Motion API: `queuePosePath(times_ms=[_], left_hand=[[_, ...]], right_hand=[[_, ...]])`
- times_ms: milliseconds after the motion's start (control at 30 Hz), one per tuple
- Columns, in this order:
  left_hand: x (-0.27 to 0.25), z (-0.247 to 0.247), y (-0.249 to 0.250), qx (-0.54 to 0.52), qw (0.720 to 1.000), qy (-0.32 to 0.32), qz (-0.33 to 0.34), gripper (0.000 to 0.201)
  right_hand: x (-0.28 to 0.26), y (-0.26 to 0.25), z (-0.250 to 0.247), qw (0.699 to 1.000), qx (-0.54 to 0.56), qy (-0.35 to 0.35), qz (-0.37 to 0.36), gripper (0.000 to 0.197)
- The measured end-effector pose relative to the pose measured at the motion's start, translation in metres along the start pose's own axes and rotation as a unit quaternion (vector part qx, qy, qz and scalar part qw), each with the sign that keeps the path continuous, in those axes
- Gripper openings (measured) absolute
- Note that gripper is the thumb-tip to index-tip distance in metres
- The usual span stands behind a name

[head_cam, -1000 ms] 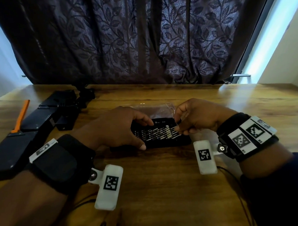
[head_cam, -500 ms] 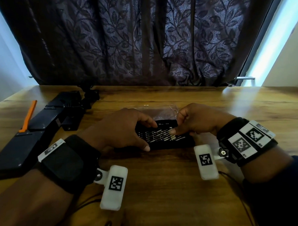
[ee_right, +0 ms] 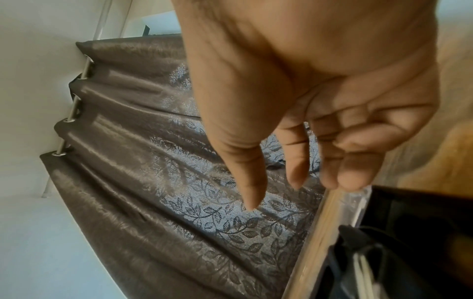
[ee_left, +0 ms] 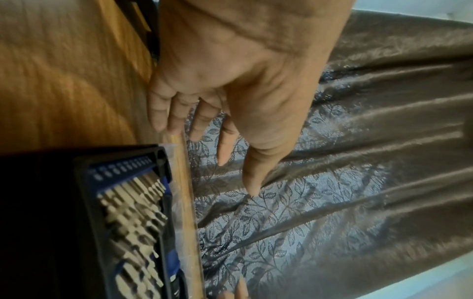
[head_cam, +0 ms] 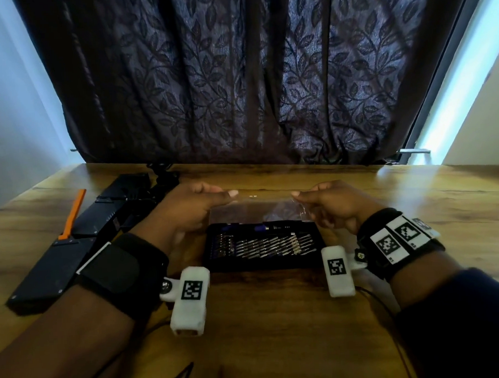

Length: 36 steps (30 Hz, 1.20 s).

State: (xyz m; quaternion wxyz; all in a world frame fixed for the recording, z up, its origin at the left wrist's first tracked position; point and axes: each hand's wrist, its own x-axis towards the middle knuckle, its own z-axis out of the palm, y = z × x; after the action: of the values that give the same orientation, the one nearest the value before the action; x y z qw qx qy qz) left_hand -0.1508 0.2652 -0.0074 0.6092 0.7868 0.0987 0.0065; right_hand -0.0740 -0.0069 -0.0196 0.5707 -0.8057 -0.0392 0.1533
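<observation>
A black tray [head_cam: 263, 264] filled with rows of metal screwdriver bits [head_cam: 262, 245] lies on the wooden table [head_cam: 277, 330], and also appears in the left wrist view [ee_left: 84, 202]. Its clear plastic lid [head_cam: 257, 208] stands raised behind it. My left hand [head_cam: 228, 194] pinches the lid's top left corner. At the top right corner my right hand [head_cam: 297, 194] pinches the lid too. Seen from the wrists, the left hand [ee_left: 238, 176] and right hand [ee_right: 276, 194] have thumb and fingers stretched toward the lid's faint edge [ee_right: 355, 194].
Flat black cases [head_cam: 54, 268] and an orange-handled tool [head_cam: 73, 213] lie on the table's left side. A dark leaf-patterned curtain [head_cam: 252, 74] hangs along the far edge. Thin black cables [head_cam: 176, 377] trail near the front.
Both hands left the bits and moved to the tray's far side. The clear lid now stands lifted between them. The head view has tilted upward.
</observation>
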Motion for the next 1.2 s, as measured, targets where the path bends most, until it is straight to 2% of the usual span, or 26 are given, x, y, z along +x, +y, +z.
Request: queuePosePath(times_ms=[133, 300, 367, 433, 500, 600, 700, 767, 833, 1033, 1200], left_hand=[[0.000, -0.003, 0.001, -0.045, 0.997, -0.037, -0.049, 0.035], [-0.002, 0.001, 0.002, -0.101, 0.994, -0.022, -0.038, 0.049], [0.000, 0.001, 0.002, -0.098, 0.994, -0.008, -0.044, 0.044], [0.001, -0.001, 0.002, -0.098, 0.994, 0.001, -0.050, 0.036], [0.003, -0.004, 0.002, -0.094, 0.995, 0.006, -0.041, 0.044], [0.005, -0.005, 0.000, -0.068, 0.997, 0.026, -0.009, 0.057], [0.002, -0.002, 0.002, -0.054, 0.997, 0.057, 0.020, 0.043], [0.001, -0.002, 0.004, -0.003, 0.995, 0.092, 0.047, 0.028], [-0.002, -0.005, 0.005, 0.040, 0.990, 0.118, 0.062, 0.027], [-0.006, -0.014, 0.011, 0.008, 0.995, 0.090, 0.049, 0.027], [-0.001, -0.013, 0.008, -0.023, 0.994, 0.082, 0.069, 0.021]], right_hand=[[0.006, 0.000, 0.000, 1.000, 0.001, 0.007, 0.021, 0.030], [0.005, -0.001, -0.003, 0.999, 0.026, 0.026, 0.017, 0.023], [0.005, 0.000, -0.004, 0.998, 0.043, 0.036, 0.022, 0.024], [0.007, 0.002, -0.007, 0.996, 0.070, 0.051, 0.017, 0.036], [0.008, 0.002, -0.010, 0.994, 0.086, 0.067, 0.001, 0.048], [0.006, 0.000, -0.010, 0.992, 0.090, 0.082, -0.029, 0.055], [0.000, -0.004, -0.008, 0.991, 0.077, 0.105, -0.039, 0.047], [-0.007, -0.007, -0.009, 0.992, 0.043, 0.110, -0.051, 0.043], [-0.014, -0.009, -0.011, 0.993, 0.017, 0.102, -0.063, 0.043], [-0.030, -0.012, -0.022, 0.998, 0.019, 0.043, -0.042, 0.038], [-0.032, -0.010, -0.019, 0.994, 0.036, 0.062, -0.083, 0.030]])
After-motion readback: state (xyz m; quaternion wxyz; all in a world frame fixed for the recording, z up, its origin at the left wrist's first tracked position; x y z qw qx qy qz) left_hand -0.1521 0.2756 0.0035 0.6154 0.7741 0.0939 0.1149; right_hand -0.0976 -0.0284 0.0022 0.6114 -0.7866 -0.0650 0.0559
